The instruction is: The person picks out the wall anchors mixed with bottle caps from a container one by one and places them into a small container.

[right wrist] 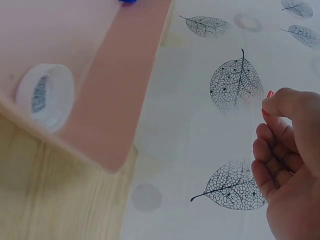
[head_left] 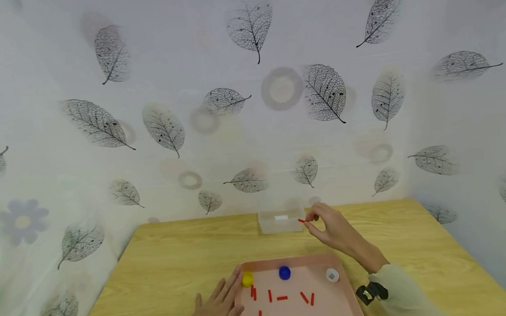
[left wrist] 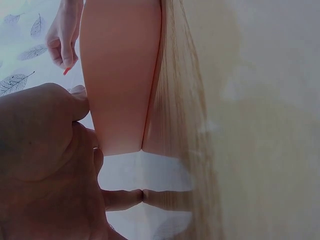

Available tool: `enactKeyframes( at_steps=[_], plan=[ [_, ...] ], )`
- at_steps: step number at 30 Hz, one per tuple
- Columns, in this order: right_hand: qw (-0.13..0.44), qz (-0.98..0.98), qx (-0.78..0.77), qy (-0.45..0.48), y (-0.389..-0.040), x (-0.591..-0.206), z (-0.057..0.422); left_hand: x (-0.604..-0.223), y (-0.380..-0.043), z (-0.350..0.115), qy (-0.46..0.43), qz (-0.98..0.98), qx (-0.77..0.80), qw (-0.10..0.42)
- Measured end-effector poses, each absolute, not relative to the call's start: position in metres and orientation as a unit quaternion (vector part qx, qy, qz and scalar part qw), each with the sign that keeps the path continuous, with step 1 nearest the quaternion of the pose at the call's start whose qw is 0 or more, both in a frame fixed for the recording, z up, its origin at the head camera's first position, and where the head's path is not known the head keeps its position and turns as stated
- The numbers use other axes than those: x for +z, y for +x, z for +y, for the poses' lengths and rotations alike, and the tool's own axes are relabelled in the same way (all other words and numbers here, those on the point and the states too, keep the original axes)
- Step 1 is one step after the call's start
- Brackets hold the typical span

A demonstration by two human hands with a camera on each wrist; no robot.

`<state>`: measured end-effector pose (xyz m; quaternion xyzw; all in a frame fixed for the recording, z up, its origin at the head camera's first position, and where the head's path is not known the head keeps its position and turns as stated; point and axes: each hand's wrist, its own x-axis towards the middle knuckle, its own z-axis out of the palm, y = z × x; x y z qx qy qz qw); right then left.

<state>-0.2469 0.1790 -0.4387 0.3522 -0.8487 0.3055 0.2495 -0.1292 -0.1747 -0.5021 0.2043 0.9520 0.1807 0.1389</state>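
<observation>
Red stick [head_left: 301,220] is pinched in the right hand [head_left: 333,226], pointing roughly left at the clear box [head_left: 281,226] near the worktop's [head_left: 188,238] back edge. Left hand's [head_left: 217,304] farther off, fingers straight, at the pink tray's [head_left: 329,310] left edge.

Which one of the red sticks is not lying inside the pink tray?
The red stick that the right hand pinches between thumb and finger, beyond the far edge of the pink tray; the other visible red sticks lie inside the tray.
</observation>
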Motion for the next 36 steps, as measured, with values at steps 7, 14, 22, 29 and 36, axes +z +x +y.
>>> enactKeyframes(
  at_steps=[7,14,22,29,36],
  plan=[
    [0.245,-0.853,0.307,0.344,-0.27,-0.435,0.173,-0.504,-0.129,-0.172,0.212,0.952,0.178,0.13],
    [0.255,-0.85,0.308,0.344,-0.289,-0.44,0.165,-0.504,-0.129,-0.171,0.21,0.955,0.167,0.125],
    [0.246,-0.855,0.332,0.313,-0.308,-0.45,0.155,-0.505,-0.129,-0.172,0.208,0.955,0.176,0.114],
    [0.23,-0.859,0.35,0.296,-0.32,-0.46,0.142,-0.507,-0.129,-0.172,0.205,0.955,0.183,0.113],
    [0.215,-0.87,0.342,0.282,-0.33,-0.47,0.128,-0.51,-0.13,-0.17,0.201,0.96,0.168,0.102]
  ],
)
